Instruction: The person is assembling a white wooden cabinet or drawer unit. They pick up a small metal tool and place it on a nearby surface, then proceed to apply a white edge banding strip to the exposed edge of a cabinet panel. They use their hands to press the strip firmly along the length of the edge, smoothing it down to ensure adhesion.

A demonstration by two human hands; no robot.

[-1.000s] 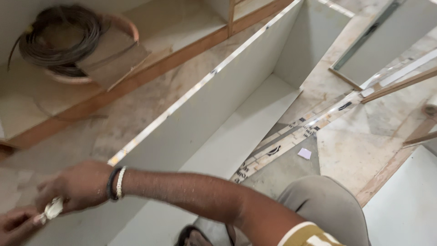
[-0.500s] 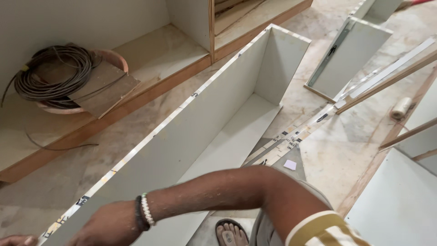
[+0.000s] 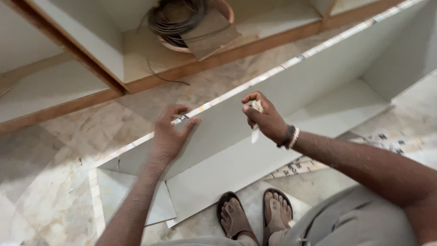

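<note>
Looking straight down here: the left hand (image 3: 170,134) is spread open, fingers (image 3: 181,109) resting along the top edge of a long white cabinet panel (image 3: 318,77) that stands on its side on the marble floor (image 3: 50,182). The right hand (image 3: 264,119) pinches a small pale strip (image 3: 256,119) just in front of that panel. Sandalled feet (image 3: 255,216) show below. A coil of dark cable (image 3: 175,18) sits on the wooden shelf (image 3: 150,54) behind.

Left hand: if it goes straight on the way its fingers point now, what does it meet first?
Probably the taped top edge of the white panel: the left hand hovers open right before it, fingertips pointing up-right. Depth is unclear; it may already touch.
</note>
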